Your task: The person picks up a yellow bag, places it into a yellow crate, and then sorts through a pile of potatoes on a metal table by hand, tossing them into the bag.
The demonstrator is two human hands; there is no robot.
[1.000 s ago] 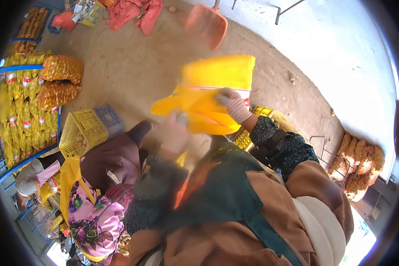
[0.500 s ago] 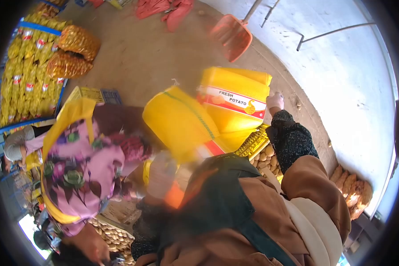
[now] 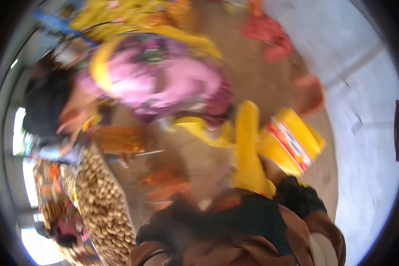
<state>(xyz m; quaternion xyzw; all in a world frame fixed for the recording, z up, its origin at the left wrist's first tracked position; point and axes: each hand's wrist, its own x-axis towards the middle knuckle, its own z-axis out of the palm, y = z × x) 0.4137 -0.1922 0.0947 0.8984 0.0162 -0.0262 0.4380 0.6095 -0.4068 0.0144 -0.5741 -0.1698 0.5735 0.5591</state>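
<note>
1. I see brown floor (image 3: 248, 66) running to a pale wall (image 3: 363, 57) on the right; potatoes (image 3: 102, 199) lie heaped at lower left.
2. A narrow yellow bag (image 3: 247, 146) stands before my chest, with the labelled yellow bags (image 3: 292, 144) just right of it.
3. My right hand (image 3: 272, 170) is beside them, partly hidden; I can't tell its finger spread.
4. Blur swallows my left hand; its fingers I can't tell either.
5. A co-worker in pink (image 3: 177, 75) crowds the left; bare floor opens beyond the bags, toward the red cloth (image 3: 270, 37).
</note>
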